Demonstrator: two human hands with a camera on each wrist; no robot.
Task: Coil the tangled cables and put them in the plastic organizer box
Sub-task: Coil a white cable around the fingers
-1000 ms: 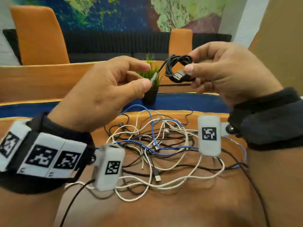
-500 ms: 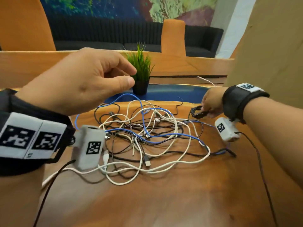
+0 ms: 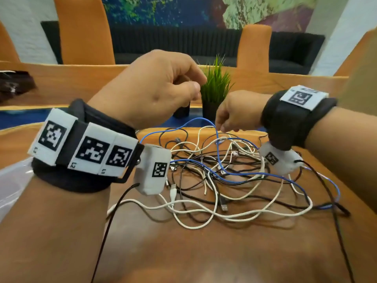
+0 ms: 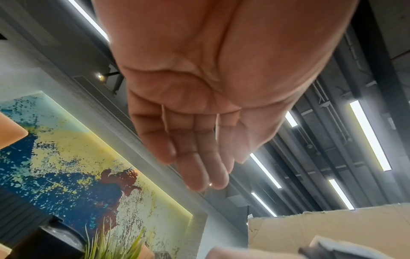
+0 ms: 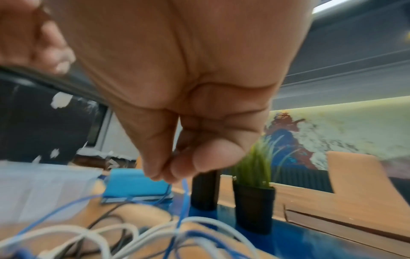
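Observation:
A tangle of white, black and blue cables [image 3: 214, 180] lies on the wooden table [image 3: 183, 252]. My right hand [image 3: 222, 127] reaches down to the far side of the pile and pinches the blue cable [image 3: 217, 152] where it arches up. In the right wrist view, thumb and fingertips [image 5: 168, 177] close on that blue cable [image 5: 185, 198]. My left hand [image 3: 195, 86] hovers above the pile's left side with fingers loosely curled and holds nothing; its palm [image 4: 199, 105] is bare. The translucent plastic box [image 3: 12, 190] sits at the left edge. The coiled black cable is out of sight.
A small potted grass plant [image 3: 216, 84] and a black cylinder [image 3: 181, 112] stand just beyond the pile. A blue book-like thing [image 5: 137, 185] lies behind the box. A cardboard panel [image 3: 359, 78] rises on the right. Bare wood stretches in front of the cables.
The right hand lowered the coiled black cable to the table's right side, let it go, then moved left and pinched the blue cable. The left hand released the black cable's end and stayed raised.

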